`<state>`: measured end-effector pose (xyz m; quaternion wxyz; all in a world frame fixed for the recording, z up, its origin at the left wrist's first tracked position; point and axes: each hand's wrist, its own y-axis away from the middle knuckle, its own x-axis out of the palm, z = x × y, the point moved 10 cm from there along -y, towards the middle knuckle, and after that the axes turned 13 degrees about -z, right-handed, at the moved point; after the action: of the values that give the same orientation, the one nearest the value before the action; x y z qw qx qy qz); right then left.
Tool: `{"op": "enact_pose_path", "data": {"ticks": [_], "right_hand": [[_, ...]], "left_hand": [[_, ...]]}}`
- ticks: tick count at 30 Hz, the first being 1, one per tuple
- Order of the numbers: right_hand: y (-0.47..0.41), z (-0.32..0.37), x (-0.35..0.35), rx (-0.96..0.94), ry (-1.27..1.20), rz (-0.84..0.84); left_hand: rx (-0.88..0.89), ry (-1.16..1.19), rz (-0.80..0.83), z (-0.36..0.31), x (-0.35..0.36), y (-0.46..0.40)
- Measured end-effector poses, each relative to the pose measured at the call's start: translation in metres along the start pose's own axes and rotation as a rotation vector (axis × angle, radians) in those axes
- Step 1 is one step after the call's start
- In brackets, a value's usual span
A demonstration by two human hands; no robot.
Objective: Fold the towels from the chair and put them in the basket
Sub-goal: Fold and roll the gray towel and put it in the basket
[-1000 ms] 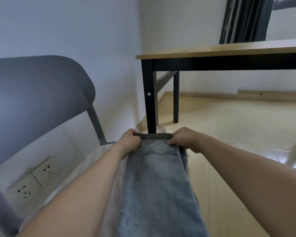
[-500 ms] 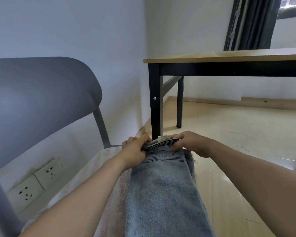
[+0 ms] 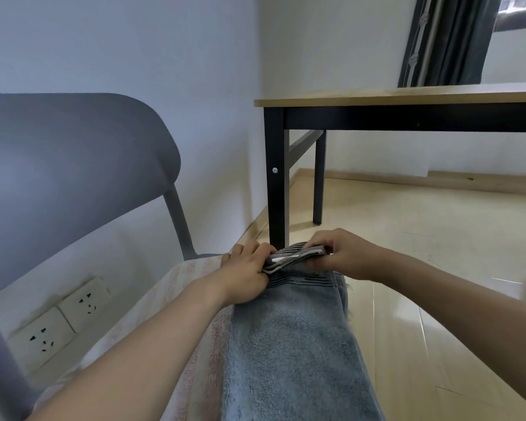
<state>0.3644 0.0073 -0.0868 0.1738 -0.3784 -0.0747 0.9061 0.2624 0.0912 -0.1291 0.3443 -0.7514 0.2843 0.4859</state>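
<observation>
A blue-grey towel (image 3: 289,344) is shown lying lengthwise along the chair (image 3: 73,165) seat, over a pale pink towel (image 3: 189,344) spread beneath it. The striped far end of the blue-grey towel is pinched at its two corners: by the left hand (image 3: 246,271), whose fingers (image 3: 255,250) are curled onto the hem, and by the right hand (image 3: 343,253), whose fingers are clamped on the opposite corner. The hem is lifted and doubled into a thin stack of layers between the hands. The fold is judged to be in its early part: the towel appears already narrowed lengthwise, a crosswise fold is being started, and the pink towel is left unfolded. No basket is visible, so placement is judged still to come. Compared with the frame one second earlier, where the hem was held flat and stretched, the edge is now gathered and raised, and the hands are drawn closer together. A counter (image 3: 407,97) stands behind.
</observation>
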Motion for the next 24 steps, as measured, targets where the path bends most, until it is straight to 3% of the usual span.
{"op": "enact_pose_path", "data": {"ticks": [3,7,12,14,16,19,24], "right_hand": [[0.01,-0.028,-0.005,0.163,-0.093,-0.127],[0.01,-0.059,-0.013,0.343,0.155,-0.234],[0.019,-0.087,0.0,0.696,0.247,0.014],[0.021,-0.089,0.003,0.756,0.21,0.065],[0.014,-0.082,0.0,0.728,0.166,0.002],[0.004,-0.058,-0.011,0.558,0.342,-0.101],[0.002,-0.002,-0.013,0.331,0.619,-0.08]], "left_hand": [[-0.037,-0.033,0.034,-0.004,0.004,-0.002],[-0.006,-0.187,0.048,-0.019,0.008,-0.008],[0.03,-0.329,0.028,-0.029,0.013,-0.014],[0.026,-0.345,0.003,-0.029,0.012,-0.015],[0.023,-0.38,-0.029,-0.027,0.008,-0.014],[0.039,-0.466,-0.097,-0.024,-0.004,-0.01],[0.068,-0.577,-0.221,-0.026,-0.045,0.006]]}}
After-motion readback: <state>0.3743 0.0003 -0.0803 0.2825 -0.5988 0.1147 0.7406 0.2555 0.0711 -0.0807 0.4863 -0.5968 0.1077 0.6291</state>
